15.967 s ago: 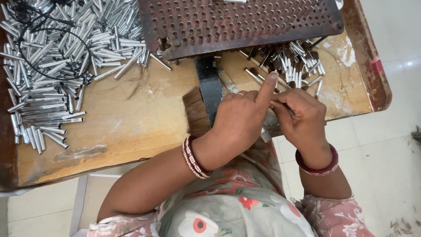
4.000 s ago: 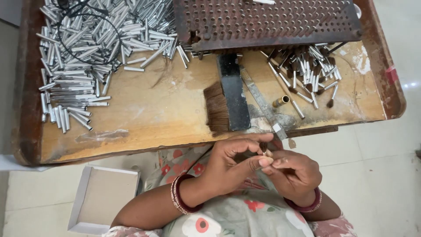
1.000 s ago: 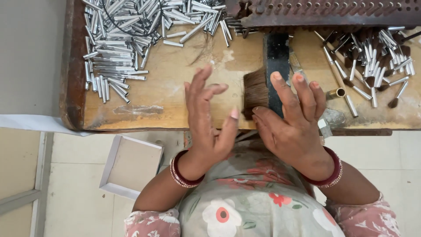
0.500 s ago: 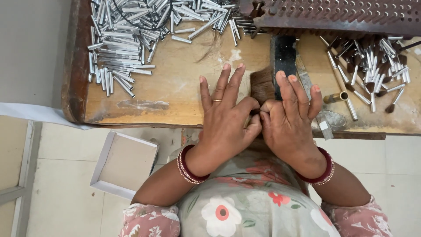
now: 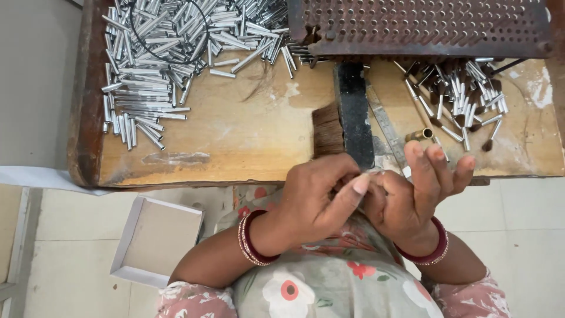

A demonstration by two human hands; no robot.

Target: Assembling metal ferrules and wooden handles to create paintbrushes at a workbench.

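Note:
My left hand (image 5: 318,197) and my right hand (image 5: 412,188) meet just in front of the wooden table's front edge (image 5: 235,176). Left thumb and fingers are pinched together against the right hand's curled forefinger, on a small thin piece (image 5: 369,172) too small to identify. The other right fingers stand up, spread apart. Just beyond the hands lies a brush with a black handle (image 5: 353,109) and brown bristles (image 5: 328,132). A short brass tube (image 5: 419,135) lies near my right fingertips.
A big heap of silver metal tubes (image 5: 159,59) with a black cord loop covers the table's left. A rusty perforated plate (image 5: 424,26) sits at the back right, with bristle-tipped tubes (image 5: 465,94) below it. A white open box (image 5: 156,238) lies on the floor.
Half a second ago both hands were flat with fingers stretched over the table edge. Now they have drawn back, the left hand has closed into a pinch, and the view has shifted left.

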